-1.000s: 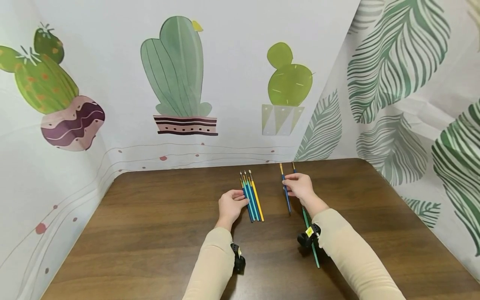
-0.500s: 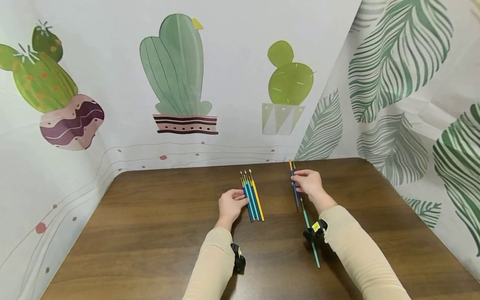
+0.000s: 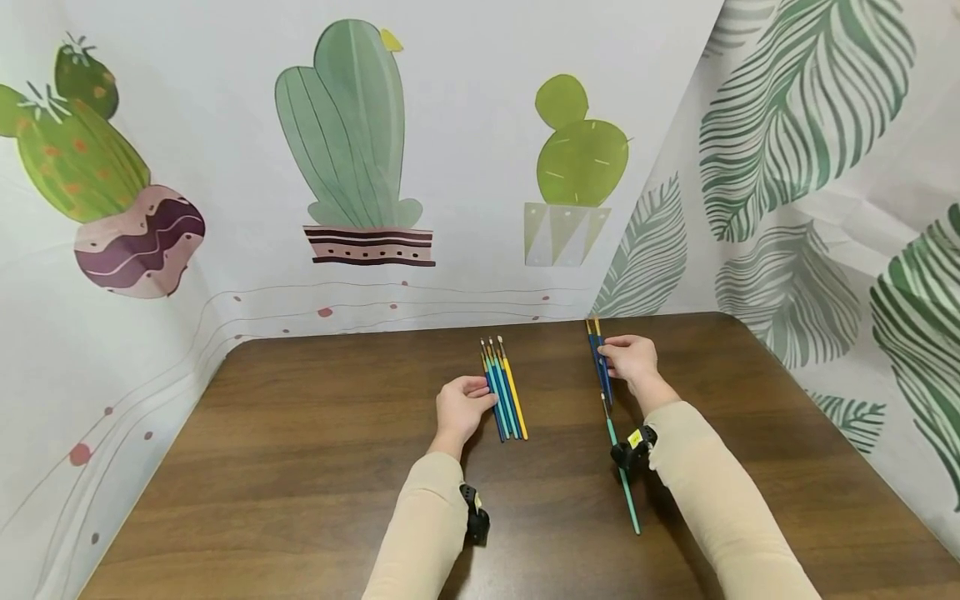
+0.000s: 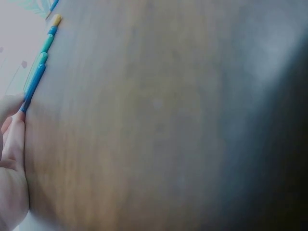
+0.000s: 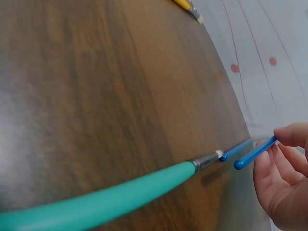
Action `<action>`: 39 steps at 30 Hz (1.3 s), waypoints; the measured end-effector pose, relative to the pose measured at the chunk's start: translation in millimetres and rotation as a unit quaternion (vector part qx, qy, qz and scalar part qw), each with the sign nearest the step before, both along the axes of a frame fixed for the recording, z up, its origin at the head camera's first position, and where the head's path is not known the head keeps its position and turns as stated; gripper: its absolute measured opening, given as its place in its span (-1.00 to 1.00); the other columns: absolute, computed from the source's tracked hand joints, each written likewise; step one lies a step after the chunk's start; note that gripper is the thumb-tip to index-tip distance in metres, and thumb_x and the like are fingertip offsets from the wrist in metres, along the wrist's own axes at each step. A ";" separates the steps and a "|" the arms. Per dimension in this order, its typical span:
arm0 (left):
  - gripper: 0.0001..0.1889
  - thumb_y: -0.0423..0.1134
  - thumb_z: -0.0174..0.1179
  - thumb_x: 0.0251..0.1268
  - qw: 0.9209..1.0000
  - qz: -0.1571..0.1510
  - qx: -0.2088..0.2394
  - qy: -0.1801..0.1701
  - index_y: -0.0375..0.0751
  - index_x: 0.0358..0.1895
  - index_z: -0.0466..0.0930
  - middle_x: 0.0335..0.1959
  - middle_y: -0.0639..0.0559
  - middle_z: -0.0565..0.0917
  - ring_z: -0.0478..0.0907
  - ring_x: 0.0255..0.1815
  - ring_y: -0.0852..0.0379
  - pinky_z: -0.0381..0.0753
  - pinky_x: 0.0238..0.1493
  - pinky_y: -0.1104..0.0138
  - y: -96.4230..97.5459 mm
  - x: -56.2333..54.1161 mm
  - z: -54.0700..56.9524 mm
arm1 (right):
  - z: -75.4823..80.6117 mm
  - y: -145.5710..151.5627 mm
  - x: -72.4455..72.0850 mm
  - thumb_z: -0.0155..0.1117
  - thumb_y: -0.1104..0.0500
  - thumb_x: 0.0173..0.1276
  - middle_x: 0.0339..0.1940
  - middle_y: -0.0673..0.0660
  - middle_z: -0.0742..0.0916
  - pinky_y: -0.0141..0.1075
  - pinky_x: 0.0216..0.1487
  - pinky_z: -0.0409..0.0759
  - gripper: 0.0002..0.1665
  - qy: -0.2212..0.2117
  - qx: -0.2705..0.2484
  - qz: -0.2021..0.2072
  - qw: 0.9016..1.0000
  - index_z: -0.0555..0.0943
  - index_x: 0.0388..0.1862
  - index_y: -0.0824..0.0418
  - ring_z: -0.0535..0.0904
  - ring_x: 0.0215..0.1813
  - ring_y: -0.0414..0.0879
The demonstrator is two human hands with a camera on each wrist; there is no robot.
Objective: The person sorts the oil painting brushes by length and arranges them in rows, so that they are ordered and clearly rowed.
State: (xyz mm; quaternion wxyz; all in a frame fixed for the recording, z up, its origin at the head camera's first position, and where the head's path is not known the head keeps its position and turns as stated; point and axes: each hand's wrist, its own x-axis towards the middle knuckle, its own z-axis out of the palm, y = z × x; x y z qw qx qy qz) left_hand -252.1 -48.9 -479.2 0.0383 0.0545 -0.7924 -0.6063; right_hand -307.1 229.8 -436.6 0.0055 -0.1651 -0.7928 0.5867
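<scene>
At the middle of the table, a row of slim paintbrushes in blue, teal and yellow lies with bristles away from me. My left hand [image 3: 461, 412] has its thumb and fingers on the outermost blue paintbrush [image 4: 34, 86] at the row's left side. Over to the right, my right hand [image 3: 632, 362] pinches a blue paintbrush [image 5: 255, 155] between thumb and fingers. Close along its left lies another blue paintbrush [image 5: 235, 150]. A long teal paintbrush [image 3: 624, 483] points toward me, its pale bristle tip right at the blue handle's end.
The yellow paintbrush [image 3: 515, 398] forms the right edge of the row. Behind the brown wooden table [image 3: 315, 467] hangs a white cloth [image 3: 465, 167] printed with cacti and leaves. A small camera [image 3: 633, 448] on the right wrist sits over the teal paintbrush.
My right hand has carried its blue paintbrush rightward, from left of the other blue paintbrush to its right side. My left hand stays at the row.
</scene>
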 end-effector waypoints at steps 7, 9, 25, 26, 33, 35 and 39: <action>-0.71 -0.37 0.40 0.01 1.000 0.002 0.003 -0.004 -0.32 -0.14 0.65 -0.15 -0.18 0.72 0.70 -0.12 0.03 0.67 -0.04 0.26 -0.3 -0.8 -3.2 | -7.1 3.5 -11.4 0.23 0.28 0.21 -0.61 -0.02 0.63 -0.45 -0.54 0.63 -0.56 -0.006 0.008 -0.020 1.000 0.51 0.07 0.44 0.55 -0.58 -0.33; -0.71 -0.38 0.39 0.00 1.000 0.002 0.004 -0.002 -0.33 -0.14 0.65 -0.15 -0.18 0.72 0.70 -0.12 0.02 0.67 -0.04 0.27 0.1 -1.1 -3.9 | -8.1 3.6 -13.8 0.23 0.29 0.20 -0.60 0.01 0.65 -0.45 -0.54 0.62 -0.56 -0.002 0.011 -0.023 1.000 0.52 0.06 0.45 0.56 -0.58 -0.31; -0.70 -0.39 0.38 0.01 1.000 0.001 0.003 0.000 -0.34 -0.13 0.64 -0.15 -0.19 0.72 0.70 -0.11 0.01 0.67 -0.04 0.25 0.4 -0.4 3.3 | -6.8 1.3 -28.1 0.27 0.29 0.19 -0.58 0.01 0.66 -0.43 -0.56 0.61 -0.65 -0.003 0.043 -0.036 0.998 0.56 -0.04 0.42 0.58 -0.53 -0.27; -0.70 -0.39 0.38 0.01 1.000 0.001 0.003 -0.001 -0.34 -0.13 0.64 -0.15 -0.19 0.72 0.70 -0.11 0.01 0.67 -0.04 0.26 0.4 -0.4 3.3 | -7.5 1.2 -28.9 0.27 0.29 0.18 -0.59 0.01 0.66 -0.44 -0.57 0.61 -0.64 -0.003 0.045 -0.037 0.998 0.56 -0.04 0.42 0.58 -0.55 -0.27; -0.70 -0.39 0.39 0.01 1.000 0.005 0.004 -0.006 -0.34 -0.13 0.65 -0.15 -0.19 0.72 0.70 -0.12 0.01 0.67 -0.05 0.26 0.6 1.0 2.7 | -13.3 1.6 -32.3 0.25 0.27 0.19 -0.59 0.07 0.67 -0.49 -0.62 0.56 -0.65 -0.002 0.079 -0.034 0.996 0.57 -0.05 0.43 0.52 -0.61 -0.30; -0.70 -0.38 0.39 0.01 1.000 0.006 0.005 -0.007 -0.34 -0.13 0.65 -0.15 -0.19 0.72 0.70 -0.12 0.01 0.67 -0.05 0.26 0.5 1.1 1.9 | -14.2 1.5 -33.0 0.26 0.26 0.20 -0.56 0.11 0.69 -0.49 -0.62 0.55 -0.65 -0.005 0.094 -0.031 0.995 0.58 -0.06 0.42 0.50 -0.61 -0.31; -0.70 -0.39 0.39 0.01 1.000 0.007 0.006 -0.006 -0.34 -0.13 0.65 -0.15 -0.19 0.72 0.70 -0.12 0.02 0.67 -0.05 0.27 -0.1 0.3 0.9 | -14.7 0.5 -34.6 0.27 0.23 0.21 -0.51 0.16 0.73 -0.49 -0.60 0.55 -0.64 -0.005 0.106 -0.027 0.994 0.59 -0.05 0.41 0.50 -0.61 -0.32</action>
